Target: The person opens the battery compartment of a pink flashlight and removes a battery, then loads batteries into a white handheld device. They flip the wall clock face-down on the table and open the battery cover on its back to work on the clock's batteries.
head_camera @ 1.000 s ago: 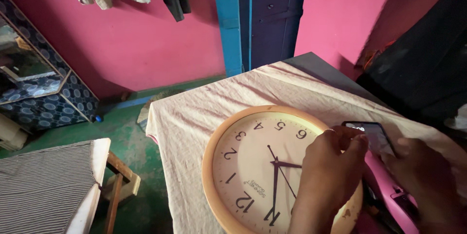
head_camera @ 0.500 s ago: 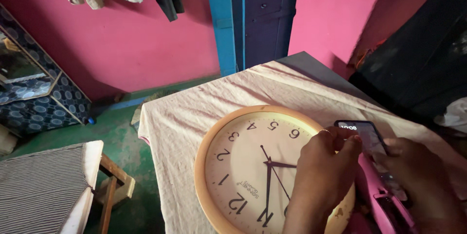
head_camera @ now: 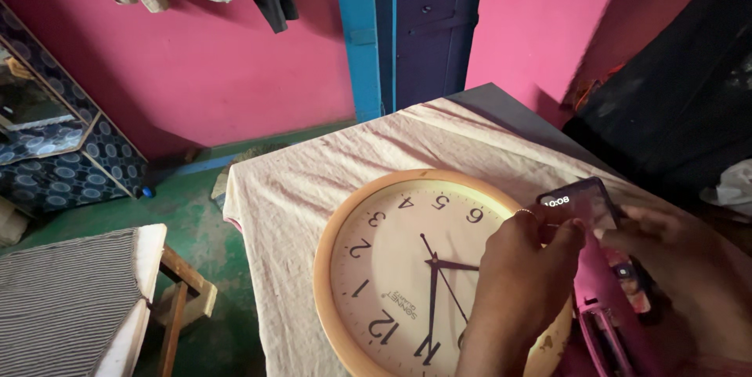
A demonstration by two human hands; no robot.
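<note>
Wall clock [head_camera: 407, 267], face up on the cloth-covered bench [head_camera: 313, 181]. Left hand [head_camera: 521, 283] rests on its rim, grip curled, holding nothing visible. Just beside it, right hand [head_camera: 674, 267] grips a phone [head_camera: 580, 203].

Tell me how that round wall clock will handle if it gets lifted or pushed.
The clock looks rigid and flat, so it should lift as one stiff disc, probably light for its width. It lies face up on a loose cloth, so a push may drag and wrinkle the cloth. The left hand rests on its face, which may be fragile.
</note>
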